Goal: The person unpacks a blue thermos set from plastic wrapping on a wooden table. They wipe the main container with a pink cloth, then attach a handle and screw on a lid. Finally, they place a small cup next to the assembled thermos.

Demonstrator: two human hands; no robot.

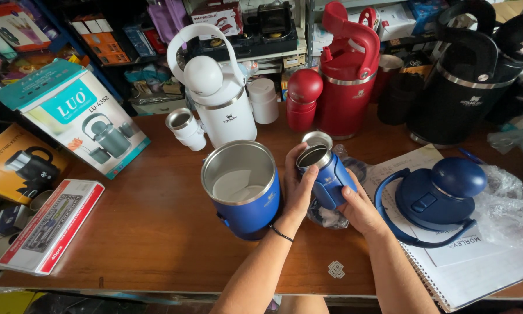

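My left hand and my right hand both grip a small blue steel-lined cup, tilted with its open mouth toward the upper left. Clear plastic wrap bunches under it. Just left of my left hand stands a large blue jug, lidless, its steel inside showing. Its blue lid with a loop handle lies to the right on a spiral notebook. A second small steel-rimmed cup sits just behind the held one.
A white jug set, a red jug set and black jugs line the back of the wooden table. Boxed kettles and a flat red-edged box lie at left. Crumpled plastic sits at right.
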